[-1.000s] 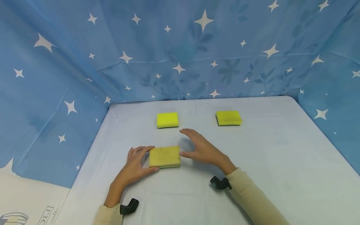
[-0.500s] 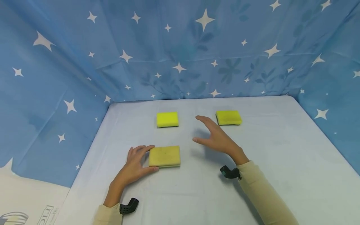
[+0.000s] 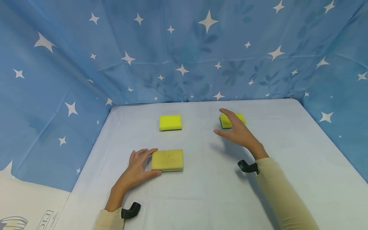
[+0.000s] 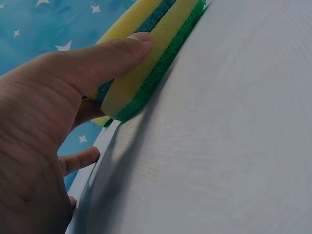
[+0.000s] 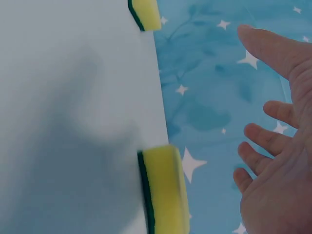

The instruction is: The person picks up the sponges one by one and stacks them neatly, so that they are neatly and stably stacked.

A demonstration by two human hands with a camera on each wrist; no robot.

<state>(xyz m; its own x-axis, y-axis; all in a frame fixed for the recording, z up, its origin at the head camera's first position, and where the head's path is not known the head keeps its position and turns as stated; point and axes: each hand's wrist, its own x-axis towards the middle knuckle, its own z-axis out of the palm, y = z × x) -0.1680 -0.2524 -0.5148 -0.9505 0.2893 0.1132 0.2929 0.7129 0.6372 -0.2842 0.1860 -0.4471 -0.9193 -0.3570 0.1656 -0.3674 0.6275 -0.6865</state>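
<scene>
Two yellow sponges lie stacked near the middle of the table. The upper sponge covers most of the lower sponge, whose green scouring layer faces the table in the left wrist view. My left hand grips the stack's left end, thumb on the near side and fingers at the far side. Over at the right, my right hand hovers with fingers and thumb spread, holding nothing. It partly covers the back right sponge in the head view; in the right wrist view that sponge is apart from the fingers.
Another yellow sponge with a dark underside lies at the back, beyond the stack. A white cloth covers the table. Blue star-patterned curtains rise behind and at both sides.
My right hand has left the right end of the stack and moved right and away from me, to the back right sponge. My left hand stays on the stack.
</scene>
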